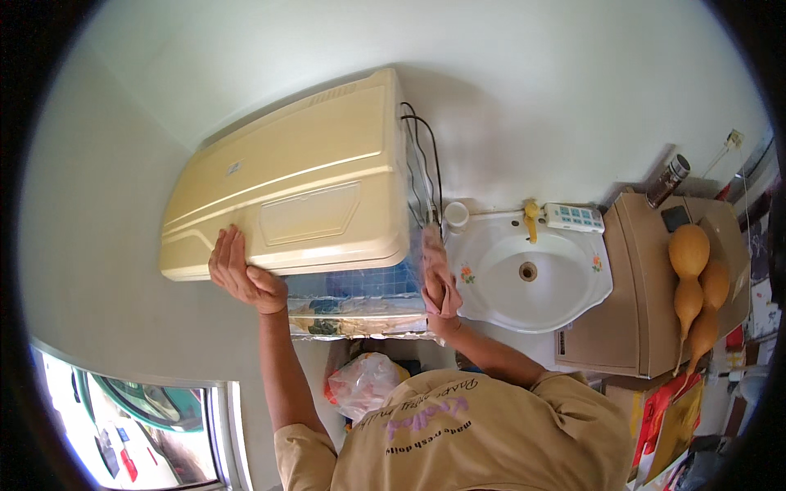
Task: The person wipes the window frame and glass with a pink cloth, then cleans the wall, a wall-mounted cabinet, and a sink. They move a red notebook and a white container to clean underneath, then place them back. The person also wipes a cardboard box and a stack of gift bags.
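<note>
A large cream plastic hood point(307, 166), apparently an aquarium's, stands against the white wall over a glass tank point(362, 310) with a blue grid pattern showing inside. My left hand point(242, 273) lies on the hood's lower front edge, fingers close together on its outer face. Whether it grips the edge or only rests there is not clear. At the tank's right side, next to the washbasin, my right hand point(437, 288) holds a pink cloth point(435, 245) against or close to the glass. The cloth covers most of that hand.
Black cables point(437, 147) hang beside the hood. A white washbasin point(503, 313) with a yellow tap point(531, 224), white cup point(456, 215) and power strip point(574, 218) adjoins the tank. Gourds point(689, 251) and a bottle point(668, 181) top a brown cabinet point(605, 307). A plastic bag point(365, 383) sits below.
</note>
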Motion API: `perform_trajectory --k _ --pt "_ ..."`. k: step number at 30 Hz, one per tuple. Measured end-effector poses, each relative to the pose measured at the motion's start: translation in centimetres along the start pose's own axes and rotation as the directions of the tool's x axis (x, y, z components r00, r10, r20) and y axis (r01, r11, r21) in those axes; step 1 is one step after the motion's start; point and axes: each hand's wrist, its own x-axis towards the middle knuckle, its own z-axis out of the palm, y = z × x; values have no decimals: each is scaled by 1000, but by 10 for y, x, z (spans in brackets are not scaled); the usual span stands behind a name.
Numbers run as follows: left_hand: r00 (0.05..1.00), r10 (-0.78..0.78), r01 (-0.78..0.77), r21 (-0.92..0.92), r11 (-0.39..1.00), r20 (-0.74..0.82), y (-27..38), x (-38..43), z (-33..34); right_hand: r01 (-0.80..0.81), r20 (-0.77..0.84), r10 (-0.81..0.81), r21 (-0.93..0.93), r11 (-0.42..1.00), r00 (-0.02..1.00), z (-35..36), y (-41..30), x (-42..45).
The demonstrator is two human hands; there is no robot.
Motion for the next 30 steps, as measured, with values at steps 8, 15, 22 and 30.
perform_trajectory --k 8,15,22,30 --pt "1000 -26 26 -32 999 -13 0 2 5 134 367 -494 -886 -444 788 -36 -58 30" --pt "998 -67 66 -61 996 -20 -1 2 -2 227 17 -238 247 942 971 -47 -43 119" --pt "997 -75 75 -66 995 -8 -5 2 -7 539 152 -604 320 779 782 -56 -110 282" --pt "995 -93 88 -163 983 -20 5 4 -1 432 677 -472 245 868 565 4 -56 421"
